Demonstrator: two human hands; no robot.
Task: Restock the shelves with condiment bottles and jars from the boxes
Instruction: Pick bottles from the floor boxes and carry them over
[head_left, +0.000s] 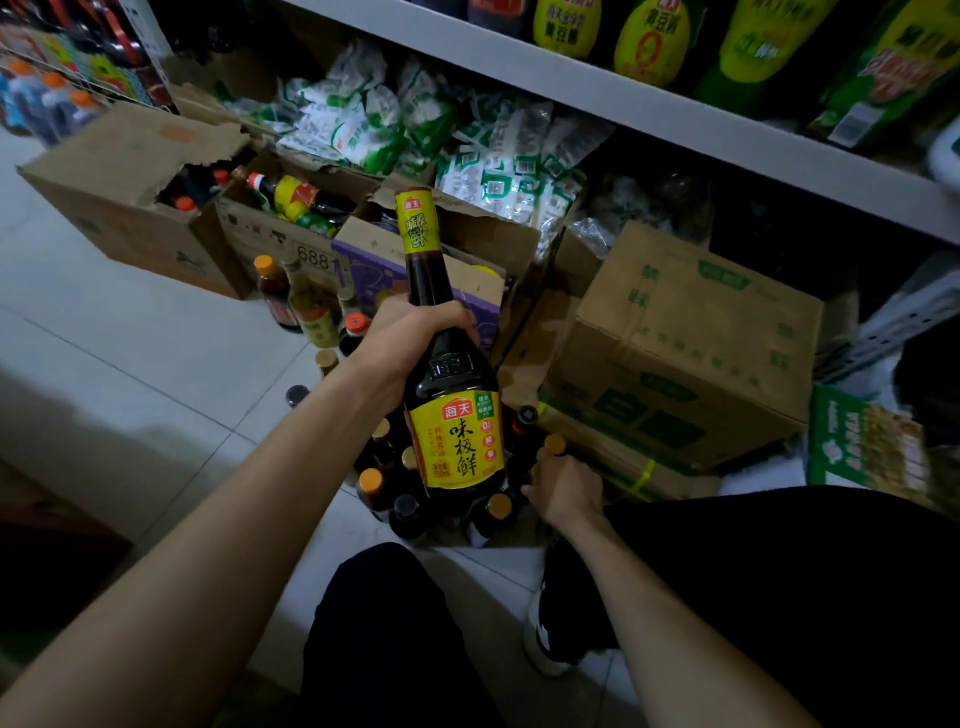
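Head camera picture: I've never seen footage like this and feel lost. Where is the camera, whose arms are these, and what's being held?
There is no machine here. A person wears a camera on the head, looking down, so both arms are their own. The left hand grips a tall dark sauce bottle with a yellow label, held upright. The right hand reaches down among small bottles standing on the tiled floor and holds a gold-capped bottle. Cardboard boxes stand around: an open box with bottles inside on the left, and a closed box on the right. Above runs a grey shelf with more bottles.
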